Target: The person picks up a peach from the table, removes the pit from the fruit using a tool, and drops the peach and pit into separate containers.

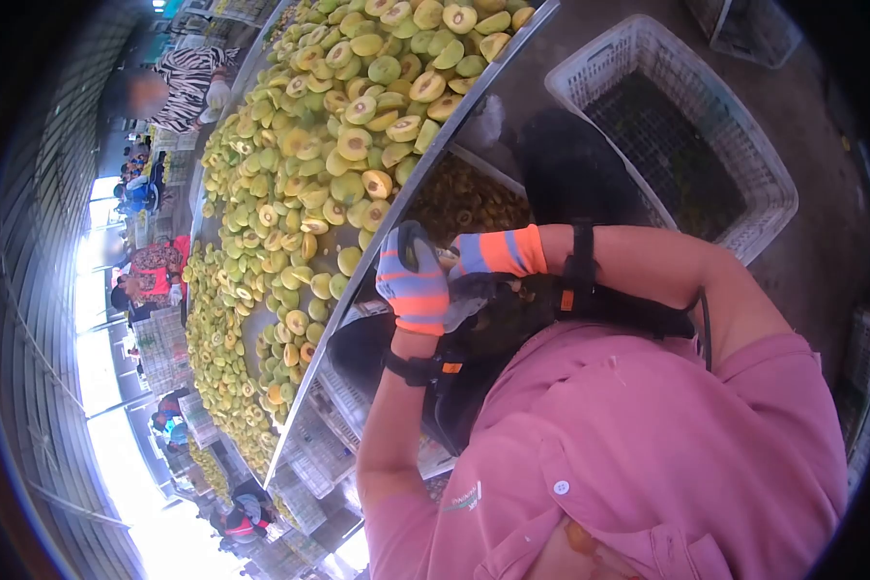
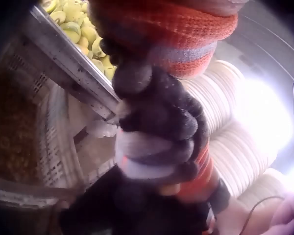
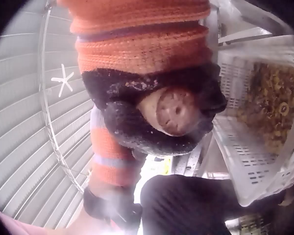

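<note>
My left hand (image 1: 414, 280), in a striped orange and lilac glove with dark fingers, has its fingers curled close against the right hand. What lies inside it is hidden, so I cannot tell what it holds. My right hand (image 1: 498, 251), gloved alike, grips a tool with a round wooden handle (image 3: 176, 111), its butt end showing out of the fist. The rest of the tool is covered by the gloves. Both hands meet over the lap, beside the metal edge of a sorting table (image 1: 416, 179). Halved yellow-green fruits (image 1: 353, 145) with brown centres are heaped on it.
A white plastic crate (image 1: 778, 184) stands on the floor to the right. Below the table edge, another crate (image 3: 235, 147) holds brownish fruit pieces (image 3: 279, 103). Across the table, a person in a striped top (image 1: 179, 87) stands, with others farther along. Stacked crates (image 1: 309, 464) stand near the left arm.
</note>
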